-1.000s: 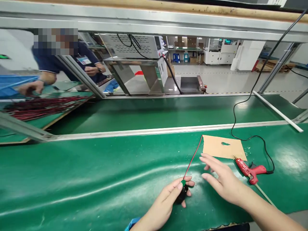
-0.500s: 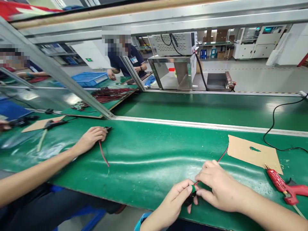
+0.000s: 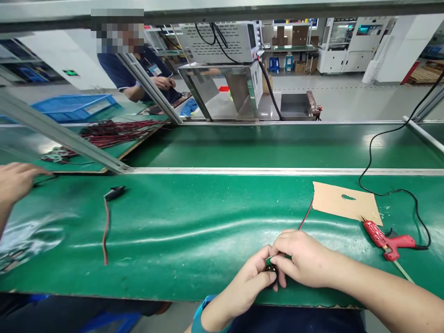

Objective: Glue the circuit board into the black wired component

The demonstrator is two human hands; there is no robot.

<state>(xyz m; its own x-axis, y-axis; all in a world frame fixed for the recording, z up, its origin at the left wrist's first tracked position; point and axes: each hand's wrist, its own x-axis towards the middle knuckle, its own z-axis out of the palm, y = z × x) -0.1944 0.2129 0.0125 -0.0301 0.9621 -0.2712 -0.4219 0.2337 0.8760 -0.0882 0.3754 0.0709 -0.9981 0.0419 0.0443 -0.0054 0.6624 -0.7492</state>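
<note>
Near the front edge of the bench, my left hand point(image 3: 251, 280) is closed round a small, glossy black rounded part point(image 3: 271, 272). A small green piece point(image 3: 269, 261) sits at the top of that part. My right hand point(image 3: 300, 259) meets the left one there, its thumb and fingertips pinched at the green piece. Behind my right hand a thin red wire point(image 3: 305, 215) runs up to a piece of cardboard point(image 3: 333, 201); its near end is hidden by the hand.
A red glue gun point(image 3: 385, 240) lies at right, its nozzle on the cardboard, with a black cord point(image 3: 370, 159). At left lie a black part point(image 3: 116, 192) with a red wire and a plastic bag point(image 3: 31, 236). A co-worker's hand point(image 3: 15, 180) is at far left. A metal rail point(image 3: 243, 171) crosses behind.
The view has turned right. The co-worker's hand at left has let go of the black part with the red wire and moved away left. My right fingers have closed in on the green piece.
</note>
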